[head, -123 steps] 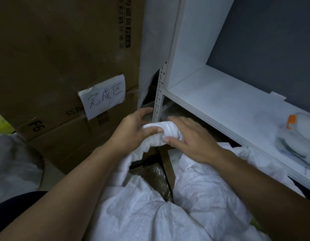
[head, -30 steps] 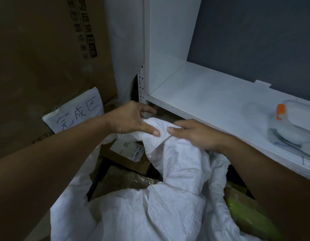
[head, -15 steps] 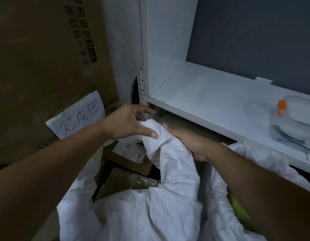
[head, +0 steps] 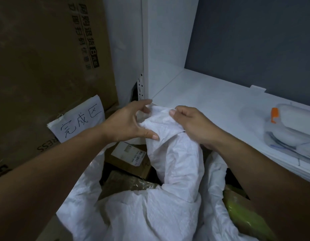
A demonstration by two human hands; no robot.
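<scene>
Crinkled woven-plastic sack [head: 175,157], matt cardboard box [head: 46,58]

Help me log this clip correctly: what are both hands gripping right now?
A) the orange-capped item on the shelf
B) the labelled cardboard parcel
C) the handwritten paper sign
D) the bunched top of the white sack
D: the left hand and the right hand both pinch the gathered top of the white sack, while the paper sign hangs apart from them on the cardboard.
</scene>
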